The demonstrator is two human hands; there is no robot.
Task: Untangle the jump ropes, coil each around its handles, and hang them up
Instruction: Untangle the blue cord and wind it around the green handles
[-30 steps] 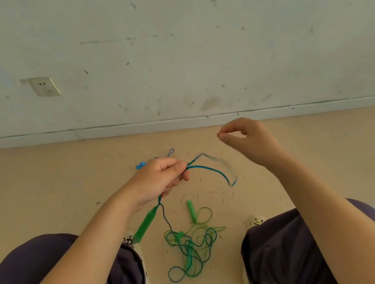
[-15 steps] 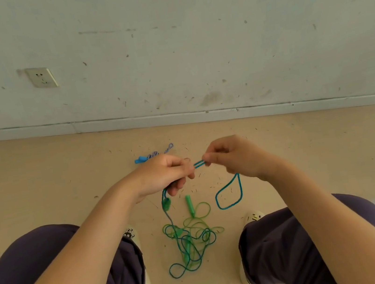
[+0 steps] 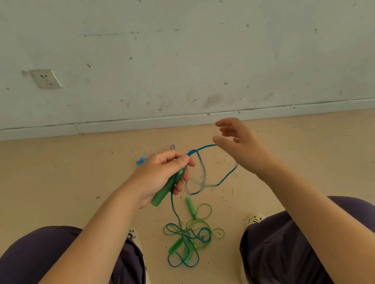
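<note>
We're seeing the blue rope (image 3: pixel 207 147) arcing out of the top of the green handle (image 3: pixel 168 187), which is tilting up-right above the floor. The rope's loop (image 3: pixel 211 175) is hanging in the air, partly motion-blurred, and a strand is dropping from the handle to the floor pile. The tangle (image 3: pixel 192 238) of blue and light green cord is lying on the floor below, with two more green handles (image 3: pixel 191 207) in it: one at its top edge, one (image 3: pixel 176 246) at its lower left.
</note>
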